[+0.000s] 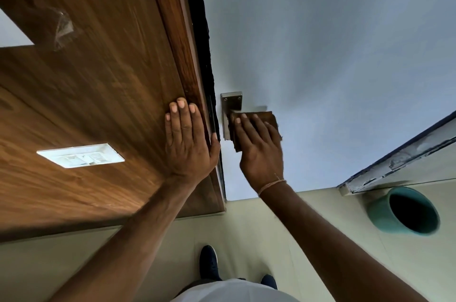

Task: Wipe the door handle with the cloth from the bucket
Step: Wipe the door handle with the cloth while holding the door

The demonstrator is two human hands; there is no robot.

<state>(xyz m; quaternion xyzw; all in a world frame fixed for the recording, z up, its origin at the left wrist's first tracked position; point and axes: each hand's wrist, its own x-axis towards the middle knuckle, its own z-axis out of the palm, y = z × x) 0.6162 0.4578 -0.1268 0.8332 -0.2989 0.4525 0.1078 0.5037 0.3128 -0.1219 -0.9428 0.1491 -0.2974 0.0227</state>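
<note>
Dark shoes (pixel 208 262) are seen at six o'clock, while the brown cloth (pixel 265 120) is pressed by the flattened right hand (pixel 259 148) over the door handle (pixel 230 114); the lever should be wrapped fully, with the open left hand (pixel 188 143) braced at nine o'clock on the wooden frame (pixel 98 67).

**Lever out of sight under the cloth**

The brown cloth (pixel 256 126) and right hand (pixel 261 151) cover the door handle (pixel 230 109); only its metal plate shows. The teal bucket (pixel 404 210) interior is dark. Both shoes are partly hidden by the torso.
</note>
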